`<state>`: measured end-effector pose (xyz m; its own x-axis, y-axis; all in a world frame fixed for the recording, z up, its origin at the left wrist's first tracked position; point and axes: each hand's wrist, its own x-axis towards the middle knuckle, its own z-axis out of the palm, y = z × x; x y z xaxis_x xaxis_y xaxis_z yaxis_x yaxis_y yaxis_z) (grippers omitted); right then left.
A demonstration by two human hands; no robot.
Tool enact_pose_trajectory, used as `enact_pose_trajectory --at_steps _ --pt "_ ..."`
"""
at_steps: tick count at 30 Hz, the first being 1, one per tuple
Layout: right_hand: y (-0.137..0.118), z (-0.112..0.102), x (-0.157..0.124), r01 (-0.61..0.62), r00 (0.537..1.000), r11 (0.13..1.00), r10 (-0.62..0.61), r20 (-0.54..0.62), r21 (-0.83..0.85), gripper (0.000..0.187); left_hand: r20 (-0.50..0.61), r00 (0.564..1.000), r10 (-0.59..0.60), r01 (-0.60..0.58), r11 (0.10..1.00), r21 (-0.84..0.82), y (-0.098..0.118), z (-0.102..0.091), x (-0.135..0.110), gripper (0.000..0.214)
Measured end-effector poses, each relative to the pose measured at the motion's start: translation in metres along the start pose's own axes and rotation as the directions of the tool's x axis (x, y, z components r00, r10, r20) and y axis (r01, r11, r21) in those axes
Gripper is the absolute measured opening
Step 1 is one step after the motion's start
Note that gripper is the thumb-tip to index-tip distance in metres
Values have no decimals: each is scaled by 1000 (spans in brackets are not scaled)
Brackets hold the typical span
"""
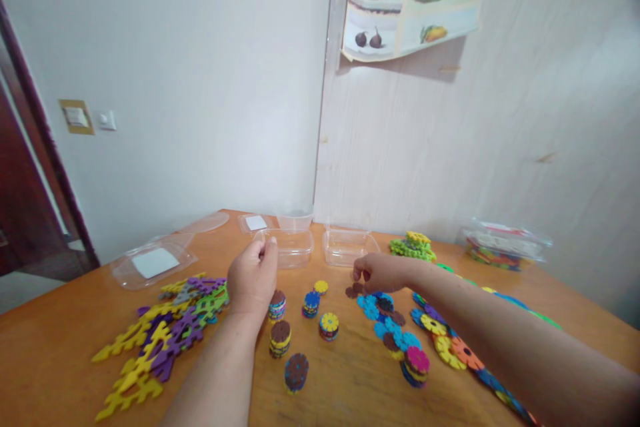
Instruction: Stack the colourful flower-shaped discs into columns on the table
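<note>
My left hand [251,278] is closed, its back towards me, in front of a clear plastic box [293,257]; what its fingers hold, if anything, is hidden. Just below it stands a stack of notched flower discs [277,305]. Across the table, my right hand [376,271] reaches in with bent fingers pinched at a brown disc [356,289]. More brown discs lie beside those fingertips. Loose blue discs [393,330] spread nearer to me. Between the hands are further stacks, one topped blue [311,303] and one topped yellow [329,325].
Interlocking yellow and purple pieces [165,340] are heaped at left, near clear lids [153,261]. A second clear box [350,250] stands at the back. Larger flower discs [465,350] lie under my right forearm. A filled package [505,243] sits back right.
</note>
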<state>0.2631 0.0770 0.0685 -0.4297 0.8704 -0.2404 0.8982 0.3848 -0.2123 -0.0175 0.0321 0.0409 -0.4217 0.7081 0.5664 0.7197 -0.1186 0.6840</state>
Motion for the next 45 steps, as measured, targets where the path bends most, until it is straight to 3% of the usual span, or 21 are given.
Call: enact_pose_trajectory --at_steps 10,16,21,26,30,34,39,45 --pt "7 8 8 -5 1000 993 4 3 118 22 6 1000 3 -3 1000 11 -3 1 0 45" --pt "5 3 8 -25 1000 941 21 15 339 4 3 1000 6 -6 1000 5 -3 3 0 44" --pt "-13 6 12 -58 997 840 76 -11 540 9 13 1000 6 -6 1000 11 -3 2 0 44" --pt "-39 21 27 -90 995 779 103 14 621 15 7 1000 18 -18 1000 -4 -4 3 1 44" --pt "-50 29 36 -98 994 795 113 13 599 22 15 1000 -2 2 1000 -7 -2 1 0 44" --pt "-45 26 36 -106 990 864 136 -25 493 21 21 1000 -5 5 1000 -5 1 -1 -1 43" --pt "-31 16 23 -96 994 950 107 -21 299 10 19 1000 -10 10 1000 -2 2 0 -1 44" --pt "-30 13 9 -61 998 985 63 -10 159 17 21 1000 -4 4 1000 8 0 1 0 43"
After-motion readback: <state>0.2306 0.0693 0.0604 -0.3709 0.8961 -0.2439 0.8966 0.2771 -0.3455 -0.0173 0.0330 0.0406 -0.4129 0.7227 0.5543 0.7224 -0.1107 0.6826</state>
